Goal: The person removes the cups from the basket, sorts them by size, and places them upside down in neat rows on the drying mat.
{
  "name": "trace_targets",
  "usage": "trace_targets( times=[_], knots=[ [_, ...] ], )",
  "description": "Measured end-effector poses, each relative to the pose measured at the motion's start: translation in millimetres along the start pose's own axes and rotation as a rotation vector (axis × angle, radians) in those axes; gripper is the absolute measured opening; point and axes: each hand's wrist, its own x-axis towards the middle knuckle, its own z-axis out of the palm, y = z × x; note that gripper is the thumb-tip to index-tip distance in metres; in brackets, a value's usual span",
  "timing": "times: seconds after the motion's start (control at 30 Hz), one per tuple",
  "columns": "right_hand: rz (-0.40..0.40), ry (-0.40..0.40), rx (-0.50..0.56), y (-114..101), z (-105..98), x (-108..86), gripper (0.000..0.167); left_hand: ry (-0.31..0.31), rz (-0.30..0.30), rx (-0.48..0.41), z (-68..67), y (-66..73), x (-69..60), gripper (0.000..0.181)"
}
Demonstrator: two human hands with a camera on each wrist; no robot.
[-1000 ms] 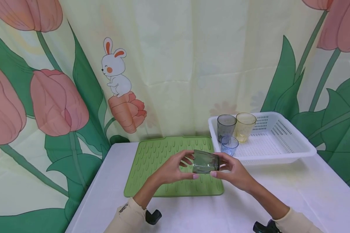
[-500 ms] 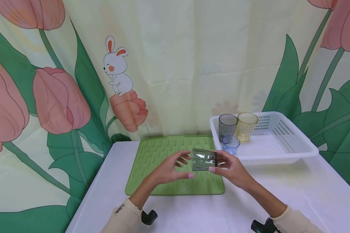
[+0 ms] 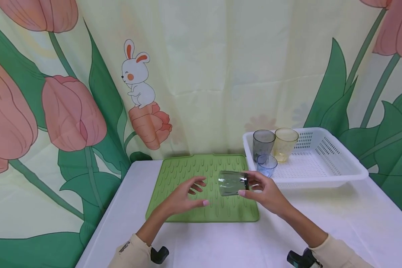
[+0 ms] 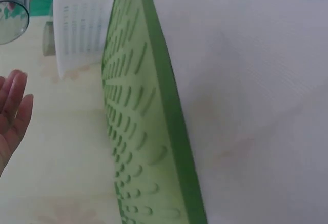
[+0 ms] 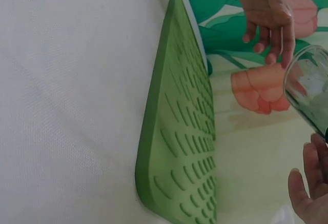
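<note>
My right hand (image 3: pixel 266 193) holds a dark green-grey drinking glass (image 3: pixel 232 183) by its base end, thumb on the near side and fingers behind. The glass lies sideways in the air over the green ridged mat (image 3: pixel 201 212), its rim toward the left. To the left of that rim, my left hand (image 3: pixel 185 197) hovers apart from the glass with its fingers loosely spread and nothing in them. In the left wrist view the glass (image 4: pixel 13 16) appears at the top left corner, partly cut off. The right wrist view shows its rim and my left hand (image 5: pixel 266 16) facing it.
On the right of the white-clothed table, a white perforated basket (image 3: pixel 321 180) stands beside the mat. Inside its left end are a grey glass (image 3: pixel 263 143), a yellow glass (image 3: pixel 284 145) and a small blue glass (image 3: pixel 267 165). A printed curtain (image 3: pixel 201 74) hangs behind.
My left hand has let go of the glass and drawn away to the left. The right hand keeps holding the glass, nearly in place. The view has shifted slightly.
</note>
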Motion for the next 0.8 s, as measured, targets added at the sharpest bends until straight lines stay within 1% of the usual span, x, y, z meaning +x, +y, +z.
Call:
trace_targets(
  times=[0.13,0.27,0.4,0.5,0.63,0.8],
  knots=[
    [0.012,-0.007,-0.003,-2,0,1.5,0.054,0.025,0.006,0.007,-4.1,-7.7,-11.1,0.069],
    [0.034,-0.014,-0.004,-3,-1,2.8,0.057,0.047,-0.016,0.029,-7.5,-16.3,-22.2,0.068],
    [0.055,-0.023,-0.013,-4,-2,4.5,0.059,0.055,-0.064,0.011,-12.2,-25.3,-33.3,0.069],
    [0.075,-0.031,-0.016,-3,-1,6.3,0.060,0.048,-0.097,0.006,-15.4,-33.8,-42.9,0.068],
    [0.084,-0.042,-0.016,-4,1,9.7,0.062,0.049,-0.136,0.036,-19.5,-46.7,-57.2,0.066],
    [0.075,-0.050,-0.017,-5,2,14.1,0.061,0.087,-0.195,0.073,-27.4,-58.3,-72.0,0.064]
  ],
)
